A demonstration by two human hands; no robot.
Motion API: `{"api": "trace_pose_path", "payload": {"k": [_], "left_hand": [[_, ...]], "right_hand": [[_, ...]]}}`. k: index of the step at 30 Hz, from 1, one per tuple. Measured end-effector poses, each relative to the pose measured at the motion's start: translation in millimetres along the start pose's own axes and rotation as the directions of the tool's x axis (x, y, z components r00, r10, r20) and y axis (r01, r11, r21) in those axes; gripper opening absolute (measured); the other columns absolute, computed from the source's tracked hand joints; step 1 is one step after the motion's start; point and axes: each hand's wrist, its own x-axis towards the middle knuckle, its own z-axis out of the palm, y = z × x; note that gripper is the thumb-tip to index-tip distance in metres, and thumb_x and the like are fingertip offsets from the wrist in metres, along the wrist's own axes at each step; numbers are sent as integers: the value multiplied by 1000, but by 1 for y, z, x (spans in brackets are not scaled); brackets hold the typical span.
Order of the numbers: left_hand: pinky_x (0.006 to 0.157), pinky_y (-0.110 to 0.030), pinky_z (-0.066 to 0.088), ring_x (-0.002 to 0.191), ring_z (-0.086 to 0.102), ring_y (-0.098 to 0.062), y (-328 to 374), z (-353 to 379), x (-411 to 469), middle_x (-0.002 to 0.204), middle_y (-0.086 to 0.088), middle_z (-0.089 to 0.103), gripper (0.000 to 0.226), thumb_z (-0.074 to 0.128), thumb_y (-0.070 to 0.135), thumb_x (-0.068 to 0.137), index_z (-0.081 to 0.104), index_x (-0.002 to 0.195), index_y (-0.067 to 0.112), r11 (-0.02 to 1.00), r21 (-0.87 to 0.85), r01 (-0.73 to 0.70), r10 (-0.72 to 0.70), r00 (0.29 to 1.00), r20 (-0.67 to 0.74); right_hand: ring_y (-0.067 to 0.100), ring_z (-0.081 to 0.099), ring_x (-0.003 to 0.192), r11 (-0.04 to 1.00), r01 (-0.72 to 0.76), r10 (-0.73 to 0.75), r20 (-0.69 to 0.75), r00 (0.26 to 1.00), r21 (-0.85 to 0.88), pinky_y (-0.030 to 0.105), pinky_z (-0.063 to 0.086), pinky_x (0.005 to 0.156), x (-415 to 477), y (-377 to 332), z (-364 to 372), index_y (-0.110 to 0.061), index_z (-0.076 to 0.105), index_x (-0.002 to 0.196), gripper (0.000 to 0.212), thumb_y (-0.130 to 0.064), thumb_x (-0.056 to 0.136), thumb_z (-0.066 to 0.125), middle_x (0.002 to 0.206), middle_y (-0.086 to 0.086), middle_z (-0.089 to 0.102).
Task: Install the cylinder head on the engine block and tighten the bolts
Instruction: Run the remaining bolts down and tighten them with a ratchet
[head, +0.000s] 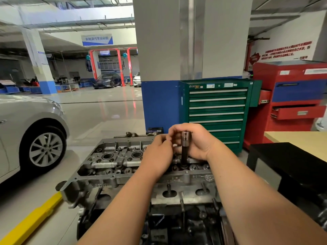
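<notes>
Head view: socket bit (184, 149) stands upright in cylinder head (113, 160).

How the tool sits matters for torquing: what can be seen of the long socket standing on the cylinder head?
The long socket stands upright, its dark slim shaft dropping into a recess of the grey metal cylinder head, its wider bright steel drive end on top. The right hand cups behind it; whether it grips is unclear. The left hand is beside it.

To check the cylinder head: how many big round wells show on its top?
2: one well toward the left, one right of it, next to the left hand. The hands may hide more.
</notes>
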Motion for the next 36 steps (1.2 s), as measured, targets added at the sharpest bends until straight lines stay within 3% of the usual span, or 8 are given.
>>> {"api": "trace_pose_path", "payload": {"k": [7, 13, 18, 21, 26, 29, 32, 36], "left_hand": [[76, -22, 40, 96, 59, -3, 0, -11, -7, 100, 7, 68, 24, 40, 19, 88, 61, 93, 30, 938, -327, -117, 60, 982, -178], [72, -17, 40, 91, 60, -1, -1, -8, -7, 94, 12, 67, 21, 43, 33, 94, 63, 93, 28, 958, -244, -150, 104, 976, -192], [84, -15, 41, 100, 56, 0, 7, 13, -16, 107, 12, 62, 25, 52, 38, 93, 60, 112, 24, 940, 1, -342, 334, 919, -209], [75, -8, 35, 97, 54, 1, 34, 48, -20, 110, 11, 59, 27, 48, 42, 96, 55, 115, 24, 939, -75, -336, 313, 924, -219], [48, -27, 27, 44, 36, -7, 57, 66, -2, 51, 8, 42, 43, 50, 36, 95, 38, 57, 21, 952, -249, -178, 57, 902, -429], [45, -27, 24, 43, 21, -13, 52, 39, 15, 45, 6, 26, 49, 49, 21, 94, 26, 51, 26, 985, -116, -131, 123, 990, -73], [41, -23, 17, 38, 19, -13, 52, 22, 21, 42, 5, 24, 50, 44, 28, 94, 33, 45, 24, 849, -499, 170, 18, 936, 350], [57, -30, 39, 60, 50, -14, 46, 65, -6, 67, 4, 55, 28, 54, 38, 89, 47, 69, 19, 922, -364, -133, 15, 952, -307]], "right_hand": [[12, 22, 34, 1000, 10, -14, -228, 974, -16, 19, 20, 40, 4, 11, 18, -20, 41, 49, 47, -25, 95, 37, 42, -3, 30], [14, 51, 57, 873, 98, -466, -758, 456, -478, 23, 32, 48, 10, 30, 53, -5, 62, 63, 53, -29, 100, 32, 61, 4, 61], [13, 58, 84, 908, 41, -304, -589, 748, -417, 30, 40, 72, -9, 7, 9, -15, 66, 98, 60, -55, 100, 22, 88, -5, 63], [26, 59, 102, 864, -80, -317, -659, 682, -497, 41, 45, 91, -20, -1, -31, -9, 63, 114, 60, -54, 99, 25, 111, 9, 65], [18, 58, 75, 729, -119, -415, -574, 706, -674, 30, 39, 58, -28, 18, -31, -18, 59, 82, 37, -49, 96, 43, 78, -2, 64], [16, 57, 74, 627, -196, -415, -536, 736, -754, 31, 39, 60, -26, 19, -32, -22, 57, 81, 32, -49, 95, 44, 77, -8, 61], [21, 56, 73, 561, -250, -396, -520, 757, -790, 32, 41, 61, -24, 22, -30, -23, 52, 72, 33, -46, 95, 43, 74, -6, 60], [25, 58, 77, 530, -253, -360, -484, 797, -810, 36, 48, 69, -23, 19, -32, -25, 54, 66, 26, -37, 89, 52, 78, -3, 65]]}}
